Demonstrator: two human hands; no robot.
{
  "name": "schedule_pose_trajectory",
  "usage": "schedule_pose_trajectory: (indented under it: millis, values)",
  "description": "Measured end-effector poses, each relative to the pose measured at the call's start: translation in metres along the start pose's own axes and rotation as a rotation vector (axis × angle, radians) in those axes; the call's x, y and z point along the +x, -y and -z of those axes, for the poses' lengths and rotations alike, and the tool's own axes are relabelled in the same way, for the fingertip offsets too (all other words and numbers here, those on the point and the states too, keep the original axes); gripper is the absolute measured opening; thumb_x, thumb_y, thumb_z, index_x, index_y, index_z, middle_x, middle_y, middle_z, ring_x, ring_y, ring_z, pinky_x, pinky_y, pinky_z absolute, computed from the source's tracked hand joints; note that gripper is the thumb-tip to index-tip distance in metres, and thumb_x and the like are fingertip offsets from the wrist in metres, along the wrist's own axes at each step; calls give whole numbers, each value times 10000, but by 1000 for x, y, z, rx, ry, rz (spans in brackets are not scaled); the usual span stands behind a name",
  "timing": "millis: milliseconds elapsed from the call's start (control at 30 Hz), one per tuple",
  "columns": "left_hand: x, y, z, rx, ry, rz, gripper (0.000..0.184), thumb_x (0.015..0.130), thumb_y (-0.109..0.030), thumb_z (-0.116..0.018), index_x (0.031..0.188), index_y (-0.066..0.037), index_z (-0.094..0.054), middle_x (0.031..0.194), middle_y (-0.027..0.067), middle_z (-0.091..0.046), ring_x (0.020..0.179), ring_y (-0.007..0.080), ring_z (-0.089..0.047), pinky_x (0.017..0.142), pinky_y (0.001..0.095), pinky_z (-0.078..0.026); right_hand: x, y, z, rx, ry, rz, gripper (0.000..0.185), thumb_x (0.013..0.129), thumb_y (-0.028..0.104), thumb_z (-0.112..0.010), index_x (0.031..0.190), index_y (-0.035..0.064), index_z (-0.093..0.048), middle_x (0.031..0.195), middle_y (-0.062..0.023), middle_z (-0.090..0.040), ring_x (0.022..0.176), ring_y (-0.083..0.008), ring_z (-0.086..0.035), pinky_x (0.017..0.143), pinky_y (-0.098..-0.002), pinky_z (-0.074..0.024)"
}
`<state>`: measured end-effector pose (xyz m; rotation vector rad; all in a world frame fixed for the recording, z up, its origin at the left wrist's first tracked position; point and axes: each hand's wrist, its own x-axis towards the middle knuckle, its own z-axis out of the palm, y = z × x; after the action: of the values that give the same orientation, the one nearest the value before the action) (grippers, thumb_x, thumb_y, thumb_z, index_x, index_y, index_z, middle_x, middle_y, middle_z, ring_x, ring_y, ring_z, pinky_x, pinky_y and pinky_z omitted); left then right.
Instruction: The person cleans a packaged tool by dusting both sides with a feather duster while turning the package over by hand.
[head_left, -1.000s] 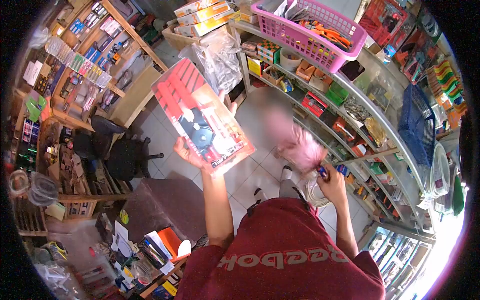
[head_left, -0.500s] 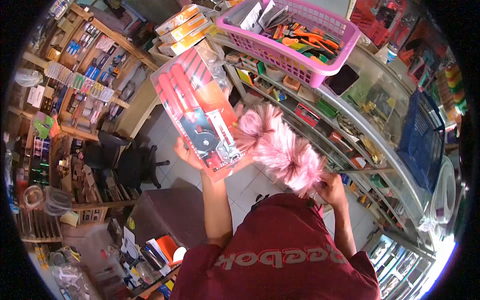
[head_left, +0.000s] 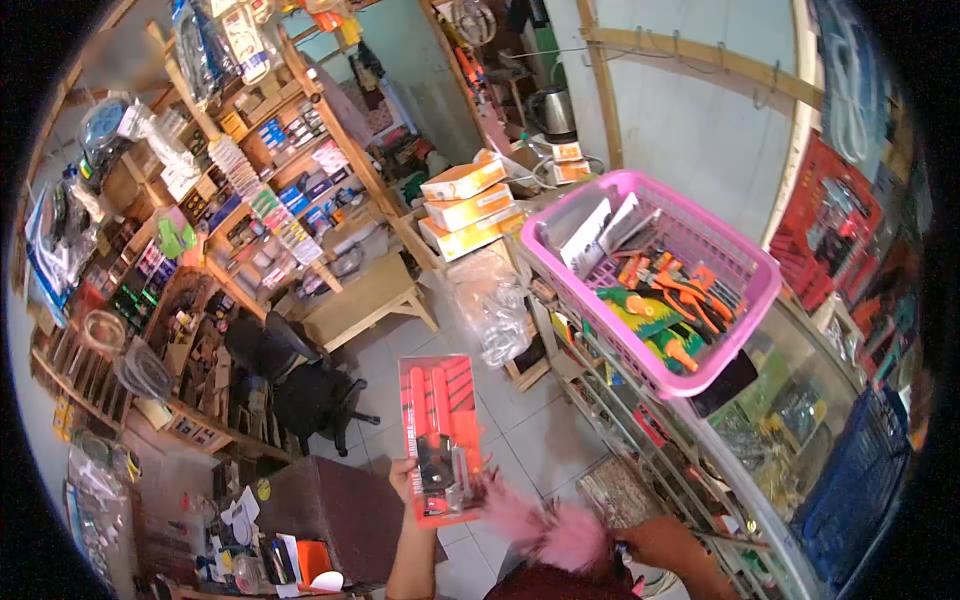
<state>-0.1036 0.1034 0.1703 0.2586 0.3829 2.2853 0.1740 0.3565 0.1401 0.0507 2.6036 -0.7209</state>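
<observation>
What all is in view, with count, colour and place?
Flat plastic tool package: one, red, lower centre
Fluffy duster: one, pink, bottom centre
Perforated plastic basket: one, pink, on glass counter
Handled tools: several, orange, inside it
Stacked cardboard boxes: three, orange and white, left of basket
Plastic mesh basket: one, blue, right
Swivel chair: one, black, left
Metal kettle: one, silver, top
Wooden shelving: several racks, brown, left
Left hand: one, on package
Right hand: one, on duster
</observation>
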Motion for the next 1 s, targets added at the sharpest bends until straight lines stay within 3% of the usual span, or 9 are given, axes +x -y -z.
schedule_pose_trajectory:
  millis: [167,300,533,600,667,800,867,900,1000]
  values:
    - [-9,-12,4,154,-78,135,969,664,-351,-568,1452,-27,-108,1451,295,-195,1218,526,-372,972,615,-361,28,-27,-18,54,25,147,412,735,240,-607,1146,258,-580,725,-147,-619,723,-349,-624,642,-488,-481]
    - [-10,-8,2,140,-228,36,953,642,-329,-558,1449,-24,-153,1420,363,-187,1243,511,-354,1014,594,-317,63,-33,-24,52,89,97,348,715,232,-613,1062,237,-627,743,-152,-621,733,-335,-628,651,-478,-481]
    - [-29,-24,45,-31,-235,191,930,654,-277,-546,1448,-19,-135,1394,375,-222,1054,465,-532,809,592,-486,97,-38,8,23,-56,87,310,713,212,-629,1019,256,-634,696,-128,-624,688,-332,-627,600,-460,-480]
    - [-14,-17,31,-52,-315,123,879,662,-261,-525,1426,7,-184,1340,360,-336,961,450,-578,776,593,-498,105,-42,3,-41,-15,75,334,707,211,-636,1035,274,-634,715,-128,-634,692,-335,-630,586,-456,-482]
    - [-43,-21,92,44,-446,101,725,661,-274,-516,1296,56,-399,1060,255,-594,905,404,-610,800,525,-512,106,-46,10,-48,7,72,376,696,205,-639,1063,288,-630,711,-125,-633,699,-337,-632,593,-454,-486]
    - [-92,6,149,44,-838,245,561,673,-285,-534,1107,69,-532,904,210,-630,732,364,-621,705,483,-520,107,-52,22,11,-38,-4,440,661,193,-641,1092,281,-638,774,-143,-654,714,-330,-640,632,-449,-503]
    - [-116,14,170,329,-1113,264,565,697,-313,-534,1123,57,-530,940,207,-622,761,363,-613,734,499,-503,119,-48,35,77,24,-41,359,707,253,-642,1062,198,-652,834,-160,-663,737,-342,-639,658,-450,-505]
    - [-87,15,122,-138,-594,342,609,710,-319,-510,1194,51,-502,1043,222,-607,869,377,-616,787,517,-496,131,-52,34,93,19,-57,413,689,199,-639,1103,203,-636,854,-166,-661,764,-345,-636,675,-452,-502]
    - [-81,8,147,50,-808,358,743,659,-306,-479,1308,46,-393,1192,283,-524,995,391,-584,848,520,-485,137,-60,19,145,33,-155,531,662,97,-633,1177,222,-606,891,-176,-656,818,-351,-630,695,-456,-494]
